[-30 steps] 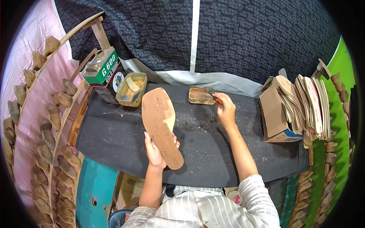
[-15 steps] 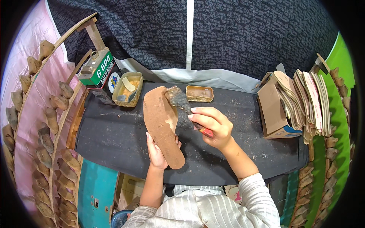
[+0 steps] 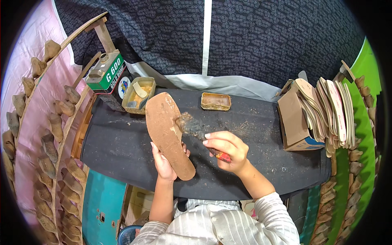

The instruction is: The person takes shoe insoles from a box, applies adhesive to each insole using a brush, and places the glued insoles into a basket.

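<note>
My left hand [image 3: 165,164] grips a brown shoe sole [image 3: 164,124] by its narrower lower half, with the thumb along the left edge and fingertips showing at the right edge. The sole is tilted, its wide end up and away from me. A shiny wet-looking streak runs along its upper right rim. My right hand [image 3: 230,152] is closed around the red handle of a brush [image 3: 192,125], whose bristles are dark and caked. The bristle tip meets the right edge of the sole near its middle.
A green and black metal can [image 3: 108,79] stands at the back left beside a yellowish tub [image 3: 139,96] holding a pale spatula. Behind the brush lies a small rectangular tray [image 3: 216,101]. At right, a cardboard box [image 3: 296,118] holds stacked insoles [image 3: 337,112]. Racks of shoe lasts [image 3: 49,149] flank the table.
The brush has moved down the sole's right side, from near the top to about the middle. The sole has shifted slightly left, and a shiny streak now shows along its upper edge.
</note>
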Tool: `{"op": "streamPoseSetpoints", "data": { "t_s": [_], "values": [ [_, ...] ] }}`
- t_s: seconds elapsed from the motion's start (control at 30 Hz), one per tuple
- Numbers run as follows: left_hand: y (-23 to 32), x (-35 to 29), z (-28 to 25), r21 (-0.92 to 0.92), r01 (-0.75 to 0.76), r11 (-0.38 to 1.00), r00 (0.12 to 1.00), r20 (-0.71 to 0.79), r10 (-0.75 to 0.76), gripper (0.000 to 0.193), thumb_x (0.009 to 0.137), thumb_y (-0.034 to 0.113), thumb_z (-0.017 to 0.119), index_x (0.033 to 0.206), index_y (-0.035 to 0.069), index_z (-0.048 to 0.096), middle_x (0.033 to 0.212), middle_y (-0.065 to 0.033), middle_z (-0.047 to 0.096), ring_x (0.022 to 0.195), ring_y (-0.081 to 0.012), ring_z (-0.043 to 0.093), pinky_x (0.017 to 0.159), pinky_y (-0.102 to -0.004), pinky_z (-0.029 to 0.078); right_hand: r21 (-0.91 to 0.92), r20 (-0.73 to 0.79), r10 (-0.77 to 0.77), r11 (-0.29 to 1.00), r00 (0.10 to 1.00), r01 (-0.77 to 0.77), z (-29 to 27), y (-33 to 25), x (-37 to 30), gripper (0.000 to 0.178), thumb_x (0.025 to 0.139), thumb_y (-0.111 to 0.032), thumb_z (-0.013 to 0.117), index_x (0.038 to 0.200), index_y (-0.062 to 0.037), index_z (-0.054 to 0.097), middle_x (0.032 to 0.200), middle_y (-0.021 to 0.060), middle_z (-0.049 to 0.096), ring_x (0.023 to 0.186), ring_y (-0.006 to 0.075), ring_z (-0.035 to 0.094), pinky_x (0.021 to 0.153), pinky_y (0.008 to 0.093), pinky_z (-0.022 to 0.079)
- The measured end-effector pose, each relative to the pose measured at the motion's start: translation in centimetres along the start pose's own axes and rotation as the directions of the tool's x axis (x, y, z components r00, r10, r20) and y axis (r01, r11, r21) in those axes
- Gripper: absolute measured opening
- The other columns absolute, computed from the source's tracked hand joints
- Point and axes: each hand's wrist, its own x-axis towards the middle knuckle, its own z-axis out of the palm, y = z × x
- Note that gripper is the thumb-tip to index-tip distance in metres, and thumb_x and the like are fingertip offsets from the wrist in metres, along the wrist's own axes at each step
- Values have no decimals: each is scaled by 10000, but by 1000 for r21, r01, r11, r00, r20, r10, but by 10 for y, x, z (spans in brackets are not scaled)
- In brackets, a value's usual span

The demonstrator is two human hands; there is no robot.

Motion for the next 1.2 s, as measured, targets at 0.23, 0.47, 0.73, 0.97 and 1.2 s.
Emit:
{"op": "streamPoseSetpoints", "data": {
  "t_s": [0.23, 0.47, 0.73, 0.97, 1.2],
  "values": [
    [1, 0, 12, -32, -83, 996, 991, -111, 79, 647, 954, 603, 218, 1271, 93, 461, 1124, -75, 579, 965, -216, 574, 842, -398, 468, 29, 70, -87, 996, 994, 86, 5, -16, -19, 199, 708, -34, 705, 906, -17, 692, 921, 115, 659, 776, 237, 665, 692, 325, 562],
    [-2, 1, -20, 29, -119, 992, 991, -57, 121, 614, 978, 550, 240, 1362, 101, 410, 1289, -66, 523, 1146, -206, 515, 995, -371, 399, 122, 138, -118, 987, 983, 101, 7, -27, -31, 221, 702, -46, 717, 919, -15, 696, 952, 108, 657, 798, 231, 669, 690, 310, 556],
    [-4, -5, 18, -103, -7, 995, 1000, 28, 10, 656, 942, 626, 205, 1171, 86, 499, 1007, -49, 569, 831, -198, 542, 709, -374, 451, 16, -11, -89, 996, 996, 89, 8, -12, -4, 264, 698, -6, 724, 957, -25, 680, 993, 135, 646, 805, 274, 664, 685, 338, 561],
    [-4, -4, 2, 2, -59, 998, 997, -56, 59, 616, 969, 572, 219, 1238, 88, 486, 1142, -56, 573, 987, -209, 563, 843, -365, 461, 26, 82, -114, 993, 990, 112, 10, -14, -17, 173, 758, -84, 679, 920, -28, 703, 964, 117, 659, 803, 241, 666, 712, 324, 560],
    [-11, 7, -14, 1, -89, 996, 951, -296, 85, 592, 965, 573, 231, 1184, 90, 494, 968, -69, 608, 694, -234, 624, 562, -405, 542, 131, 134, -110, 987, 985, 92, 5, -17, -30, 315, 664, -46, 732, 972, -4, 676, 985, 137, 642, 807, 271, 664, 696, 343, 562]
  ]
}}
